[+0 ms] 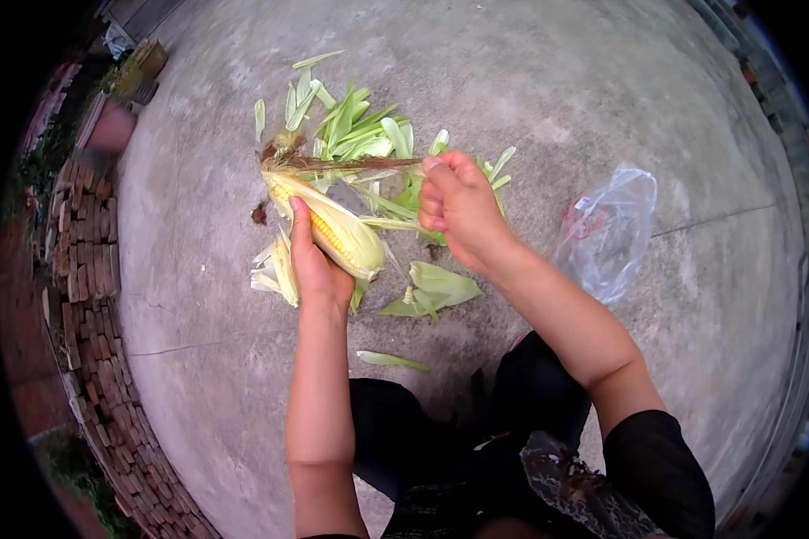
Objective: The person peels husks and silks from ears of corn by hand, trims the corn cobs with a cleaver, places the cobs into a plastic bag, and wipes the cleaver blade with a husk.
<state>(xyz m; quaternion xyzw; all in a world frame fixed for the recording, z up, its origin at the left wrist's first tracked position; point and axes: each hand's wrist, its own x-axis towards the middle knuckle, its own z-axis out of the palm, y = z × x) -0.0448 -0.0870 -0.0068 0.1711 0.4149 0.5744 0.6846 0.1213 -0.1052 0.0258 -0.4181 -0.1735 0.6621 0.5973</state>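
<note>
My left hand [317, 269] is wrapped round an ear of corn [331, 235] that is partly husked, with a strip of yellow kernels showing between pale husk leaves. The ear tilts, its silk end up and to the left. My right hand [463, 202] is closed in a pinch on a stretched bundle of brown corn silk [360, 164], which runs across from the ear's tip. Under and behind the ear lie peeled green husks [364, 126]. More pale husk [283, 269] is just left of my left hand, and a broad husk piece [433, 289] lies below my right hand.
A clear plastic bag [609, 234] lies on the concrete ground [692, 117] to the right. Stacked bricks [94, 296] line the left side, with a pinkish pot [108, 126] beyond them. A single husk strip [392, 360] lies before my knees.
</note>
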